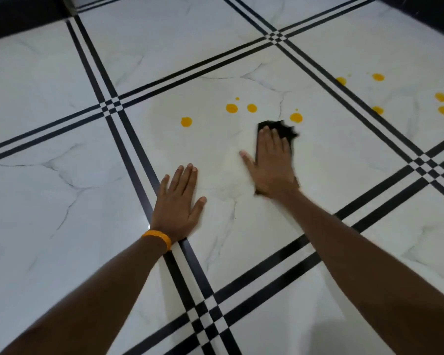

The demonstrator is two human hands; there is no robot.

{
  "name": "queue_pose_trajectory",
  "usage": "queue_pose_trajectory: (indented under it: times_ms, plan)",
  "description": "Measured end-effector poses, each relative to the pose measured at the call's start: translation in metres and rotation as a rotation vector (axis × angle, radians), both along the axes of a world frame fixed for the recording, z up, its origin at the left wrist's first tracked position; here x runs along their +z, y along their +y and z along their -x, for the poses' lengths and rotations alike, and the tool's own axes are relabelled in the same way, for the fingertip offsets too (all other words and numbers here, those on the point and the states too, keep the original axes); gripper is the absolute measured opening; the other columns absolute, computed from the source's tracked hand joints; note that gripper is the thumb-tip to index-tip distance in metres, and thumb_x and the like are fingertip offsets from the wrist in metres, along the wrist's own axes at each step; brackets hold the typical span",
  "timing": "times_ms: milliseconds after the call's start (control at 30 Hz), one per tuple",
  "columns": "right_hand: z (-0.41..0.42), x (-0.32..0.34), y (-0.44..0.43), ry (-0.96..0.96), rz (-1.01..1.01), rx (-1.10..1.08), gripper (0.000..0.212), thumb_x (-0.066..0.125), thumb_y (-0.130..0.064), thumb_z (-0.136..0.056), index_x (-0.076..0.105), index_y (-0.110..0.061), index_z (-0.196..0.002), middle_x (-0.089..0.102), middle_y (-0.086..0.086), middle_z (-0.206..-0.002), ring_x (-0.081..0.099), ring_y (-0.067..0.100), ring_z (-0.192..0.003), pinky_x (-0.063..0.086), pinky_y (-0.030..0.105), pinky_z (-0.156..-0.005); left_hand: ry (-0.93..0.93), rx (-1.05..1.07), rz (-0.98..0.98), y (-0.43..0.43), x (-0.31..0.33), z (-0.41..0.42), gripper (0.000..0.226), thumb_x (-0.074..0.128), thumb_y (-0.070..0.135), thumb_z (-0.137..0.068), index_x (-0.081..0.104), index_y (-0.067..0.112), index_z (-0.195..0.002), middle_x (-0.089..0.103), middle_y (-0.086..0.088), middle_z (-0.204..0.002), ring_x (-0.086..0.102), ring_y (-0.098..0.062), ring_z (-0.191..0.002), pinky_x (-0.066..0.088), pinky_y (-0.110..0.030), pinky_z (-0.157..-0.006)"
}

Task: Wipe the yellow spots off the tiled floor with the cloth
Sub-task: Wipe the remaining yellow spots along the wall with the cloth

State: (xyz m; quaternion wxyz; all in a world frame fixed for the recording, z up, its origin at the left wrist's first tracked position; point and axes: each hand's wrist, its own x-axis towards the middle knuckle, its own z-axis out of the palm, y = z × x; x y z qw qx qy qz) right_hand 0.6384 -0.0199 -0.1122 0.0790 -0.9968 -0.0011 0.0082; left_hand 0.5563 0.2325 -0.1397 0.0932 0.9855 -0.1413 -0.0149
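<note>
Right hand [273, 160]: flat, fingers spread, pressing the black cloth [280, 129] to the tiled floor [62, 196] — a flat-palm grip, nothing pinched; its edges are blurred
Cloth: under the palm, poking out past the fingertips and by the wrist
Left hand [181, 198]: grip wide, empty, palm flat on the floor beside the right hand
Wristband [158, 238]: orange, on the left wrist
Yellow spots: nearest spot [296, 117] just beyond the cloth; others [231, 108] further left — a second cluster [441, 97] well off to the right on the next tile
</note>
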Motion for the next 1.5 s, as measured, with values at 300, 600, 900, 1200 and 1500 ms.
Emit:
queue_pose_trajectory:
  times_ms: [300, 600, 900, 1200, 1500]
  plan:
    - [0.009, 0.001, -0.062, -0.022, 0.031, 0.132, 0.094, -0.002, -0.071, -0.096, 0.02, -0.006, -0.161, 0.021, 0.01, -0.168, 0.016, 0.027, -0.156, 0.011, 0.046, -0.126, 0.003, 0.007, 0.012, -0.004, 0.008, -0.002, 0.072, 0.027, 0.051, -0.102, 0.002, 0.017, -0.16, 0.001, -0.002, -0.168, -0.004, -0.018, -0.154, 0.005, -0.049, -0.125]
    - [0.052, -0.014, -0.003, 0.04, 0.057, 0.463, 0.083, 0.009, -0.067, -0.102, 0.013, -0.011, -0.163, 0.013, 0.004, -0.171, 0.008, 0.02, -0.158, 0.011, 0.045, -0.127, -0.003, -0.005, -0.003, 0.0, 0.002, 0.001, 0.072, 0.023, 0.053, -0.101, 0.004, 0.016, -0.16, 0.005, -0.003, -0.167, -0.001, -0.02, -0.155, 0.005, -0.048, -0.125]
    - [0.018, -0.007, -0.098, 0.013, 0.031, -0.071, 0.09, 0.004, -0.071, -0.097, 0.011, -0.01, -0.162, 0.013, 0.008, -0.17, 0.009, 0.025, -0.157, 0.009, 0.046, -0.127, -0.065, -0.039, -0.017, 0.024, 0.032, -0.045, 0.063, 0.038, 0.049, -0.093, 0.051, 0.004, -0.135, 0.054, -0.017, -0.137, 0.053, -0.039, -0.12, 0.039, -0.049, -0.101]
    - [-0.04, -0.01, -0.098, -0.024, 0.012, -0.188, 0.098, -0.001, -0.076, -0.091, 0.008, -0.008, -0.162, 0.009, 0.007, -0.171, 0.005, 0.023, -0.158, 0.004, 0.044, -0.127, -0.054, 0.246, 0.022, 0.04, 0.007, -0.102, 0.09, 0.015, 0.068, -0.093, 0.008, 0.006, -0.158, 0.009, -0.011, -0.167, 0.004, -0.027, -0.154, 0.004, -0.047, -0.125]
    - [-0.082, -0.007, 0.011, 0.038, 0.014, 0.204, 0.1, 0.003, -0.077, -0.092, 0.011, -0.007, -0.162, 0.011, 0.006, -0.17, 0.008, 0.022, -0.158, 0.008, 0.044, -0.127, -0.048, 0.256, 0.015, 0.043, -0.002, -0.106, 0.088, 0.017, 0.069, -0.095, 0.004, 0.01, -0.159, 0.005, -0.006, -0.167, 0.0, -0.022, -0.155, 0.002, -0.044, -0.125]
